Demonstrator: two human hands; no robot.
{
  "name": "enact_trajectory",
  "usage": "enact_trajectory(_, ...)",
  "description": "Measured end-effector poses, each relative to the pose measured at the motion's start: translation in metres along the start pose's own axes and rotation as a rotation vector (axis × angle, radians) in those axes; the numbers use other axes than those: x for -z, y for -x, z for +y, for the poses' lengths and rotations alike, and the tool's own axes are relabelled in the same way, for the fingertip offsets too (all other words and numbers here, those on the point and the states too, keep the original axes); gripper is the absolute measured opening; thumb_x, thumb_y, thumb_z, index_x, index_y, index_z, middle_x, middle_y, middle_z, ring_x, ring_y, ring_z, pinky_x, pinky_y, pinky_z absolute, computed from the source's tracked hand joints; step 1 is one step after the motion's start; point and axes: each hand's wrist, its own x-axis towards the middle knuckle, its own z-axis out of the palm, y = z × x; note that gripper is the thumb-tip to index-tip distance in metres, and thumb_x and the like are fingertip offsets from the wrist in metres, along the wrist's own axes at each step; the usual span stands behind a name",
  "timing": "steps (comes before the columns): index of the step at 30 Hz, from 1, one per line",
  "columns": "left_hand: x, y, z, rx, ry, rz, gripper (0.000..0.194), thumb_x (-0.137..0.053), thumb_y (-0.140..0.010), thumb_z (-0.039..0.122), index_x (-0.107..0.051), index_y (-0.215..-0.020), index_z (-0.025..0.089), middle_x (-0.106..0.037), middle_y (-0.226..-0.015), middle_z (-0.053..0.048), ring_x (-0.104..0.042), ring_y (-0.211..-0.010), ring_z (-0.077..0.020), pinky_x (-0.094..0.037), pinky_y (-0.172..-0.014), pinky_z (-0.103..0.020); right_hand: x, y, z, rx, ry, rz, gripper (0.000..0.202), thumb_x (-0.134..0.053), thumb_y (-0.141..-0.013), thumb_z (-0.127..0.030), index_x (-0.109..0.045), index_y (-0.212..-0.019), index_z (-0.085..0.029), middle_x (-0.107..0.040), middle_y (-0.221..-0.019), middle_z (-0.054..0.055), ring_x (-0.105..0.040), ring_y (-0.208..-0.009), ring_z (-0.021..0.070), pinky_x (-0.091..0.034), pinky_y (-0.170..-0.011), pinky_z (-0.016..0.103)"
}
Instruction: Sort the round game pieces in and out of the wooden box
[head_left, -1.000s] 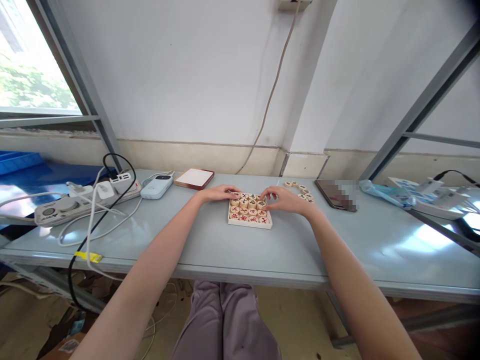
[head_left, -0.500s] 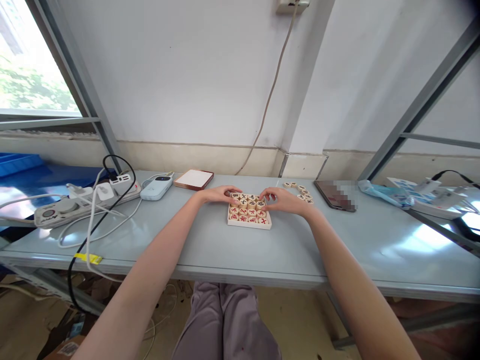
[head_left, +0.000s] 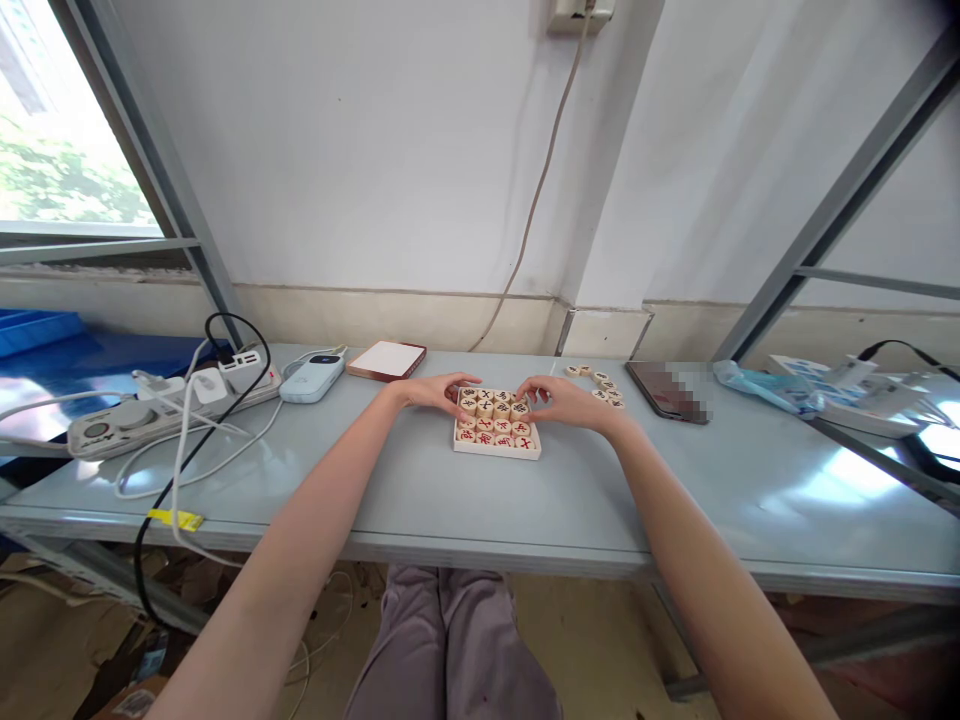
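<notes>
A shallow white box (head_left: 496, 453) stands on the table in front of me, filled with round wooden Chinese chess pieces (head_left: 485, 438). Red characters mark the front rows. Behind them, pieces with black characters (head_left: 502, 404) sit higher, as an upper layer. My left hand (head_left: 441, 392) curls around the left end of the black pieces, thumb in front and fingers behind. At the right end, my right hand (head_left: 553, 400) grips the same pieces between thumb and fingers. Some fingertips are hidden behind the pieces.
More loose chess pieces (head_left: 600, 382) lie at the back right, beside a dark phone (head_left: 667, 390). Back left is a box lid (head_left: 387, 360), near a pale blue power bank (head_left: 313, 378). A power strip (head_left: 172, 410) with cables covers the left side. A plastic bag (head_left: 765, 388) lies far right.
The fingers of my left hand have shifted slightly along the left end of the black pieces. My right hand stays nearly in place, and the view has moved a little.
</notes>
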Motion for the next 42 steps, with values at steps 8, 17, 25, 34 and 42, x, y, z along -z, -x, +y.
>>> enact_trajectory(8,0.008,0.006,0.002,0.093,-0.058,0.119,0.097,-0.073,-0.056,0.043,-0.023,-0.136,0.024,-0.041,-0.128,-0.012,-0.051,-0.102,-0.0196,-0.04,-0.083,-0.03,0.003,0.001,0.017,-0.047,-0.037,0.189,0.039,-0.051,-0.073,-0.052,-0.058,-0.1,-0.024,-0.057,-0.098,0.004,-0.051,-0.089,0.0193,-0.04,-0.077,0.032)
enact_trajectory(17,0.021,0.02,0.01,0.168,-0.134,-0.29,0.036,-0.062,-0.067,0.053,-0.066,-0.07,0.017,-0.06,-0.058,-0.001,-0.051,-0.057,-0.0108,-0.039,-0.057,-0.023,-0.023,-0.015,0.091,-0.586,0.453,0.358,0.053,-0.026,-0.088,-0.041,-0.033,-0.133,-0.014,-0.029,-0.143,0.016,-0.017,-0.133,0.0285,-0.013,-0.098,0.063)
enact_trajectory(25,0.011,0.021,0.018,0.25,-0.012,-0.316,0.044,-0.053,-0.074,0.054,-0.07,-0.079,0.014,-0.069,-0.07,-0.008,-0.059,-0.051,-0.012,-0.037,-0.046,-0.021,-0.023,-0.015,0.077,-0.428,0.524,0.326,0.032,-0.034,-0.087,-0.03,-0.053,-0.11,-0.018,-0.059,-0.114,0.013,-0.042,-0.115,0.0269,-0.005,-0.098,0.062)
enact_trajectory(34,-0.004,0.011,0.026,0.229,-0.005,-0.37,0.037,-0.053,-0.077,0.046,-0.069,-0.074,0.013,-0.067,-0.061,-0.007,-0.058,-0.049,-0.0114,-0.033,-0.041,-0.019,-0.018,-0.016,0.062,-0.404,0.499,0.296,0.035,-0.038,-0.083,-0.03,-0.061,-0.108,-0.019,-0.061,-0.109,0.013,-0.052,-0.1,0.0273,-0.029,-0.086,0.044)
enact_trajectory(42,-0.015,-0.012,0.007,0.146,0.064,-0.112,0.035,-0.049,-0.078,0.036,-0.062,-0.059,0.011,-0.058,-0.047,-0.004,-0.052,-0.04,-0.0083,-0.026,-0.038,-0.019,-0.007,-0.003,0.038,-0.492,0.464,0.404,0.031,-0.043,-0.084,-0.031,-0.065,-0.1,-0.017,-0.057,-0.105,0.017,-0.051,-0.099,0.0311,-0.03,-0.082,0.044)
